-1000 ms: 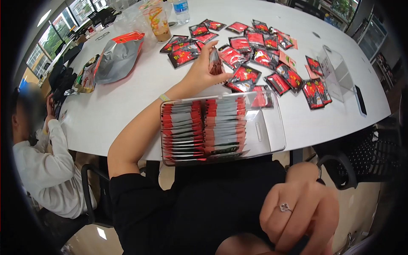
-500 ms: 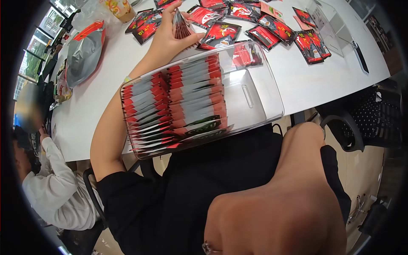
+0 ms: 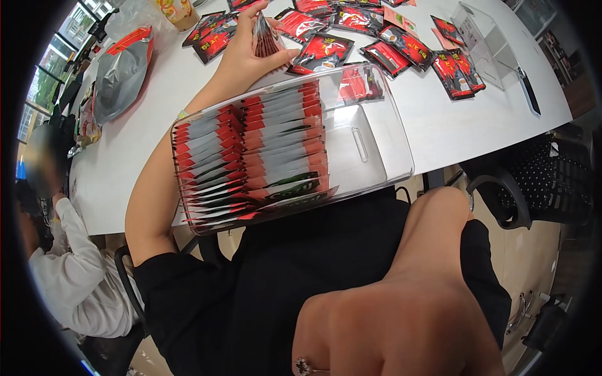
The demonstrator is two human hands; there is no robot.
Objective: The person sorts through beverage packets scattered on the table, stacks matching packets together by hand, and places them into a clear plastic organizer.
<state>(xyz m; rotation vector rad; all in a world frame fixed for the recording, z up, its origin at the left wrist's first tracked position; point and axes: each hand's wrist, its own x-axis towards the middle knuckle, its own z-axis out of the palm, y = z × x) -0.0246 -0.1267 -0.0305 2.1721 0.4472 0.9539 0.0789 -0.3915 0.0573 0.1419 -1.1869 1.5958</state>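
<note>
Beyond the box, my left hand (image 3: 248, 50) is closed around a small stack of coffee sachets (image 3: 265, 42), their edges fanned upward. My right hand (image 3: 389, 332) is close to the camera at the bottom, back of the hand showing, a ring on one finger; its fingertips are hidden. Between my arms, a clear plastic box (image 3: 401, 141) rests at the table's near edge, tilted in view. Two rows of upright red and grey coffee sachets (image 3: 285, 141) fill its left part, with bare base at its right end.
Loose red and black sachets (image 3: 323, 53) lie scattered across the white table (image 3: 439, 131). A clear acrylic stand (image 3: 480, 47) is at right, a silver-red pouch (image 3: 122, 78) and patterned cup (image 3: 179, 12) at left. A person in a white sleeve (image 3: 78, 238) sits left; a black chair (image 3: 508, 194) stands right.
The whole view has shifted slightly, with the box and table a little further left. My left hand keeps its hold on the sachets; my right hand appears slightly further left and lower.
</note>
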